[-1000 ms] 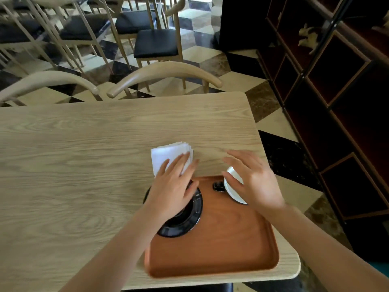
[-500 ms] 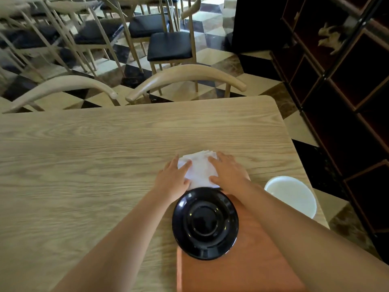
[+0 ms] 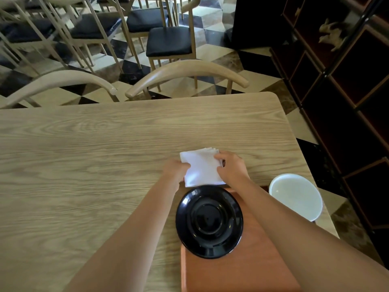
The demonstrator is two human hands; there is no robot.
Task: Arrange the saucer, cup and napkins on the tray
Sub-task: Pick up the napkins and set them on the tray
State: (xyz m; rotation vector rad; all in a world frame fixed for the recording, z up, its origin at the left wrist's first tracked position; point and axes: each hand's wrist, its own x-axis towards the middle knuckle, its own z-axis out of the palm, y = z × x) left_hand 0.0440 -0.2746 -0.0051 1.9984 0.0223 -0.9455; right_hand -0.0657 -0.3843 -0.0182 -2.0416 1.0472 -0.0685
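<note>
nearest the wrists, one black saucer point(image 3: 209, 221) overhangs the far left corner of one brown tray point(image 3: 242, 268). just beyond it, left hand point(image 3: 175, 171) and right hand point(image 3: 231, 168), fingers curled, pinch opposite edges of one napkin stack point(image 3: 201, 166) on the table point(image 3: 84, 154). right of the right forearm stands one white cup point(image 3: 295, 196).

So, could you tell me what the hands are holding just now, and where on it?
Both hold the stack of white napkins on the table: the left hand at its left edge, the right hand at its right edge.
</note>
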